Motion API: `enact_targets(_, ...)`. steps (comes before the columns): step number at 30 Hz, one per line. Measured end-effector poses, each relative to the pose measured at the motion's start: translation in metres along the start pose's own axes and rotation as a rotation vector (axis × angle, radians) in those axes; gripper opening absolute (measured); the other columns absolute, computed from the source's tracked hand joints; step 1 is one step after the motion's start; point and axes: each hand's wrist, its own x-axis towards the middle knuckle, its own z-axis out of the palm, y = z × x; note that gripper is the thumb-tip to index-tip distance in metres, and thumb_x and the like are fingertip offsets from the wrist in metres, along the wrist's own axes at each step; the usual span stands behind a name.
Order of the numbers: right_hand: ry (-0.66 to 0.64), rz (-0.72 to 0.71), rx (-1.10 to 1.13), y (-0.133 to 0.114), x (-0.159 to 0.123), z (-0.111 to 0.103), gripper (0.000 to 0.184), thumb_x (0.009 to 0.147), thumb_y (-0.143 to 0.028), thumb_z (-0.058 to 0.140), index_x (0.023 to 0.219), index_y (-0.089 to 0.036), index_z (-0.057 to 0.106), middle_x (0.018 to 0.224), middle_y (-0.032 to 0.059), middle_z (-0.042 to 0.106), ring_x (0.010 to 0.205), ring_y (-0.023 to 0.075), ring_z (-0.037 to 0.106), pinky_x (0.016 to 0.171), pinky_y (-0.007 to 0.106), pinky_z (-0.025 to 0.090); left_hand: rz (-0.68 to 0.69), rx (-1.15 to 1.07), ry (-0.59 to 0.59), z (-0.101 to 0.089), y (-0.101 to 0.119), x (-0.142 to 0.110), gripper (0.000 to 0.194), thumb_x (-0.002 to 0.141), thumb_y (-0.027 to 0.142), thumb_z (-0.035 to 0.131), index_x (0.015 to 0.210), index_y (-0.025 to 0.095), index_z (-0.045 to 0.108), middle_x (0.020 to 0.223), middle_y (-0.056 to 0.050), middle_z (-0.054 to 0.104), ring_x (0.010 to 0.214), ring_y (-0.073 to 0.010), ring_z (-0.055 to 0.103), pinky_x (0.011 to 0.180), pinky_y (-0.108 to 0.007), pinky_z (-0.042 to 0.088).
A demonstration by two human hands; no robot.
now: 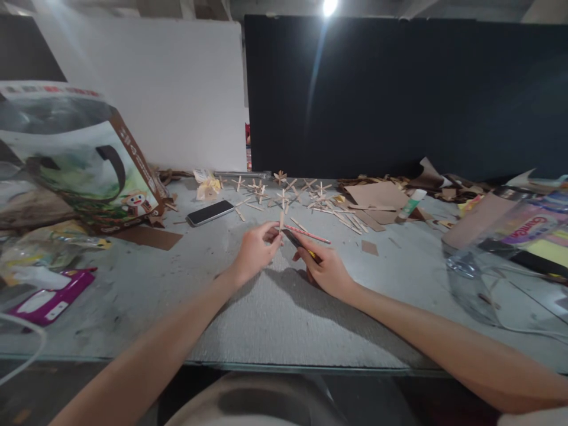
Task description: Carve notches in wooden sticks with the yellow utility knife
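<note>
My left hand (257, 251) is closed, pinching a small wooden stick (281, 220) upright between thumb and fingertips. Around what looks like a utility knife (290, 238), dark with a bit of yellow, my right hand (327, 269) is wrapped. The knife's tip points at the lower end of the stick, close to my left fingertips; whether they touch I cannot tell. Just beyond my hands lies a thin red-and-white striped rod (313, 235). Farther back stand several crossed-stick pieces (260, 190), with loose flat sticks (350, 220) to their right.
A phone (210, 213) lies left of the sticks. Brown cardboard scraps (375, 195) and a glue stick (412, 203) are at the back right. A large printed bag (84, 171) and a purple item (53, 299) occupy the left; a clear plastic container (483, 284) is at right.
</note>
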Motion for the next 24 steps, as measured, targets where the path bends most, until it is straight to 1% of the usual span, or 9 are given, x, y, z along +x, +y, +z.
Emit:
enact_targets(4, -0.024, 0.017, 0.000, -0.0038, -0.0015, 0.0001, 0.053, 0.105, -0.034, 0.047, 0.157, -0.023, 0.057, 0.086, 0.0016, 0.072, 0.041, 0.0061, 0.050, 0.042, 0.019, 0.043, 0.035, 0.104, -0.027, -0.0033, 0.0021, -0.0013, 0.020, 0.094, 0.024, 0.063, 0.111, 0.022, 0.073, 0.093, -0.006, 0.083, 0.083, -0.0203, 0.079, 0.086, -0.034, 0.062)
enact_targets(8, -0.025, 0.030, 0.001, -0.0053, -0.0023, 0.0012, 0.054, 0.105, -0.033, 0.046, 0.157, -0.024, 0.057, 0.086, 0.0029, 0.073, 0.041, 0.0076, 0.051, 0.041, 0.021, 0.043, 0.081, 0.184, -0.017, -0.0038, 0.0028, -0.0030, 0.019, 0.095, 0.022, 0.062, 0.110, 0.023, 0.074, 0.099, -0.007, 0.083, 0.090, -0.0215, 0.080, 0.083, -0.032, 0.060)
enact_targets(11, -0.011, 0.008, -0.043, -0.0048, -0.0019, 0.0017, 0.053, 0.104, -0.031, 0.047, 0.155, -0.024, 0.059, 0.084, 0.0034, 0.074, 0.042, 0.0085, 0.050, 0.042, 0.022, 0.044, 0.068, 0.228, -0.007, -0.0011, 0.0053, -0.0047, 0.017, 0.095, 0.021, 0.061, 0.107, 0.023, 0.073, 0.092, -0.006, 0.083, 0.085, -0.0213, 0.080, 0.078, -0.030, 0.059)
enact_targets(14, -0.016, 0.004, -0.044, -0.0050, -0.0016, 0.0014, 0.053, 0.105, -0.031, 0.047, 0.156, -0.024, 0.058, 0.085, 0.0037, 0.074, 0.042, 0.0087, 0.050, 0.040, 0.022, 0.042, 0.017, 0.199, 0.002, 0.0022, 0.0086, -0.0061, 0.018, 0.096, 0.021, 0.060, 0.109, 0.023, 0.072, 0.088, -0.005, 0.082, 0.079, -0.0204, 0.079, 0.075, -0.030, 0.058)
enact_targets(18, -0.027, 0.030, -0.013, -0.0064, -0.0024, 0.0011, 0.053, 0.105, -0.031, 0.047, 0.157, -0.024, 0.057, 0.085, 0.0035, 0.073, 0.041, 0.0080, 0.050, 0.040, 0.022, 0.043, 0.016, 0.204, 0.014, 0.0033, 0.0100, -0.0069, 0.019, 0.095, 0.020, 0.062, 0.110, 0.023, 0.072, 0.094, -0.006, 0.083, 0.089, -0.0223, 0.081, 0.079, -0.030, 0.059)
enact_targets(20, -0.034, 0.047, 0.005, -0.0067, -0.0027, 0.0015, 0.053, 0.104, -0.031, 0.047, 0.156, -0.024, 0.058, 0.085, 0.0031, 0.073, 0.040, 0.0073, 0.050, 0.040, 0.021, 0.044, 0.016, 0.208, 0.015, 0.0025, 0.0101, -0.0073, 0.021, 0.095, 0.020, 0.062, 0.114, 0.023, 0.072, 0.096, -0.007, 0.083, 0.093, -0.0233, 0.081, 0.080, -0.031, 0.059)
enact_targets(22, -0.040, 0.063, 0.038, -0.0066, -0.0024, 0.0021, 0.054, 0.104, -0.032, 0.047, 0.156, -0.024, 0.058, 0.085, 0.0026, 0.072, 0.040, 0.0066, 0.049, 0.040, 0.021, 0.044, 0.003, 0.180, 0.004, 0.0017, 0.0101, -0.0075, 0.024, 0.096, 0.020, 0.062, 0.118, 0.023, 0.071, 0.098, -0.007, 0.084, 0.093, -0.0229, 0.081, 0.080, -0.031, 0.060)
enact_targets(24, -0.047, 0.079, 0.085, -0.0061, -0.0014, 0.0028, 0.055, 0.104, -0.034, 0.047, 0.157, -0.024, 0.057, 0.086, 0.0022, 0.072, 0.039, 0.0058, 0.048, 0.040, 0.021, 0.044, -0.018, 0.134, -0.008, 0.0013, 0.0097, -0.0069, 0.024, 0.095, 0.021, 0.062, 0.118, 0.022, 0.070, 0.097, -0.007, 0.084, 0.088, -0.0223, 0.081, 0.079, -0.031, 0.061)
